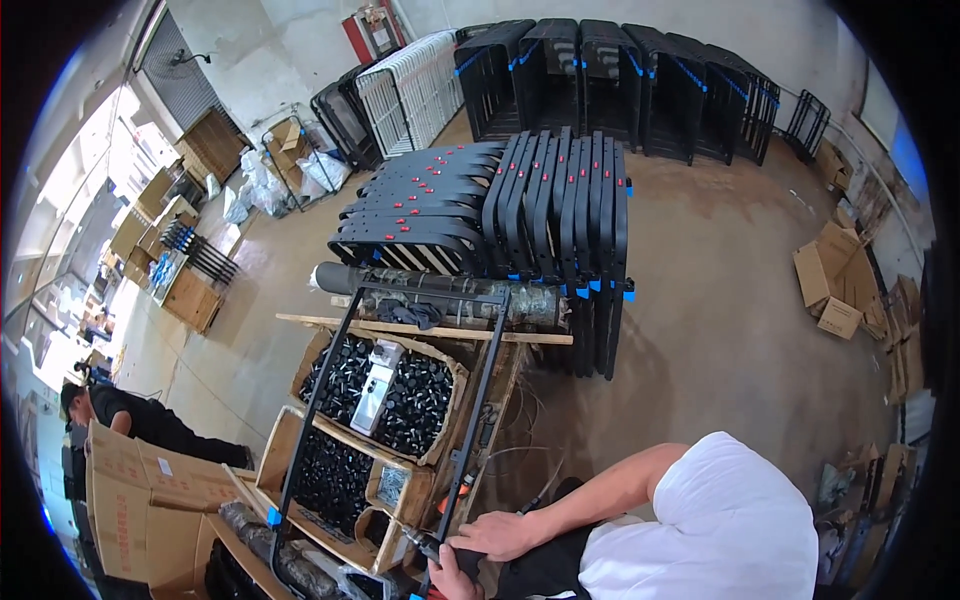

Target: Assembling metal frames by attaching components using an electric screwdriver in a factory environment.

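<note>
Both hands, the left hand (455, 577) and the right hand (497, 536), meet beside the right rail of a black metal frame (478, 395). The left hand's fingers are curled closed around the dark body of a driver (428, 547), whose thin bit points up and left. The right hand lies just above, back upward, its fingers reaching leftward close together, the tips at the driver and the rail; their undersides are hidden, so I cannot tell whether they press or only rest there.

The frame lies lengthwise over a wooden bench (502, 385), its crossbar toward the far edge, its right rail running along the bench's right edge, its left rail over the boxes. Between the rails, a carton (458, 395) of black plastic parts sits toward the far edge, with a white case (374, 390) on top. A wooden tray (275, 450) of more black parts stands nearer the near edge; at its right corner, a compartment holds silver screws (390, 484). A wooden slat (540, 338) crosses the far end.
</note>
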`<state>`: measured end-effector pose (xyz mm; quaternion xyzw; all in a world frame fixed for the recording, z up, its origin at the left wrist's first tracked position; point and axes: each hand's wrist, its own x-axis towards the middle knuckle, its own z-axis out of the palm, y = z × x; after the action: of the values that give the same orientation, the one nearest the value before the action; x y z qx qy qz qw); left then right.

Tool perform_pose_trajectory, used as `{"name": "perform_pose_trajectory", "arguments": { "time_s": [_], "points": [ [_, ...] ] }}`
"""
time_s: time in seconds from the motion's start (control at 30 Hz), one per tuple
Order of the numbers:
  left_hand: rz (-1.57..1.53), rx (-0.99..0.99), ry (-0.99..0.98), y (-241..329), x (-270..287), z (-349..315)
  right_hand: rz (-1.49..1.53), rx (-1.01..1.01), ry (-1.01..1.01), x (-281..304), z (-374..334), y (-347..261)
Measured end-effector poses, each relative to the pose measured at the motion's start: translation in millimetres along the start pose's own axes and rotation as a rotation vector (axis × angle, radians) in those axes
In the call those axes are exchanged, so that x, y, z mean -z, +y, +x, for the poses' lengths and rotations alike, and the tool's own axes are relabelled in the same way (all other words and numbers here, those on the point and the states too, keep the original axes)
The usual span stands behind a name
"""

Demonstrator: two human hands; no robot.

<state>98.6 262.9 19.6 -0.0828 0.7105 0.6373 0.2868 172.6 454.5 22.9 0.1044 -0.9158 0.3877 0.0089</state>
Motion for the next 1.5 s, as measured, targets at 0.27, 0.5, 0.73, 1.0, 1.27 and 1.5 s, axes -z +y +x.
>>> {"name": "perform_pose_trajectory", "arguments": {
  "time_s": [0.27, 0.5, 0.73, 1.0, 1.27, 1.5],
  "points": [
    [-0.11, -0.162, -0.151, 1.5, 36.7, 74.4, -0.031, -0.121, 0.043, -14.9, 50.3, -15.4],
    [-0.048, -0.096, -0.193, -2.8, 71.5, 112.1, -0.066, -0.24, -0.015, -25.2, 89.9, -33.2],
    [-0.086, -0.021, -0.2, 20.9, 84.2, 106.5, -0.069, -0.275, -0.059, -41.5, 115.6, -39.9],
    [-0.276, 0.018, -0.117, 29.5, 81.9, 100.7, -0.033, -0.209, -0.15, -30.9, 134.0, -30.0],
    [-0.332, -0.035, 0.069, 27.6, 51.3, 85.8, 0.023, -0.036, -0.2, -3.3, 134.8, 1.6],
    [-0.439, -0.037, 0.23, 36.1, 9.7, 45.1, 0.066, 0.127, -0.298, 4.5, 124.2, 27.7]
  ]
}}
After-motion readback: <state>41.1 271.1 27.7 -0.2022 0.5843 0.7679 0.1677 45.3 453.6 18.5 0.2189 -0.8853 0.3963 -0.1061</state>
